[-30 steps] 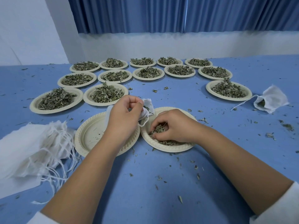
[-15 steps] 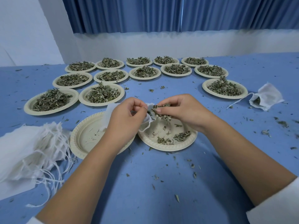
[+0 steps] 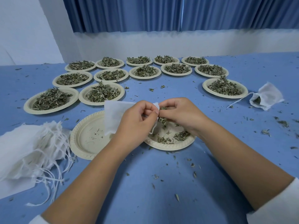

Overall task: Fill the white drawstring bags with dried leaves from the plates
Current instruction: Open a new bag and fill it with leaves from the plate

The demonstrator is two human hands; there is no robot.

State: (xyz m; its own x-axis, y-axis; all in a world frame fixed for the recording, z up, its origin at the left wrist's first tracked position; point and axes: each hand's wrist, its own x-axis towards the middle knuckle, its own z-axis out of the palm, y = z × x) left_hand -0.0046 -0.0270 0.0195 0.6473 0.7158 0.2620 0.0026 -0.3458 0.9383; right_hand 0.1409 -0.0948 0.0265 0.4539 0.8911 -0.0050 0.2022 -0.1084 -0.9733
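Thirteen full plates of dried leaves sit in three loose rows across the far half of the blue table, five at the back, five in the middle, three nearest. Two more plates are close in and overlap slightly where they meet under the hands. The left plate has only crumbs. The right plate has a thin scatter of leaves on its near side. Left hand is above the join of these two plates, fingers curled, pinching the mouth edge of a white drawstring bag. The bag body sticks out flat to the left over the left plate, and its cord loops down under the hand. Right hand is right up against the left, fingertips together, clamped on a pinch of leaves at the bag mouth. Some of that pinch hangs below the fingers, above the right plate. Can't tell how much is already inside the bag, as the hands block the opening. A heap of spare bags lies at the left table edge, cords tangled, just beside the left plate. One filled bag lies on its side far right, well apart from the hands, mouth facing left with leaves showing and its cord trailing toward the nearest full plate. Leaf debris is scattered over the table, densest on the right. White sleeves are at the bottom corners. A blue curtain hangs above a white wall behind.
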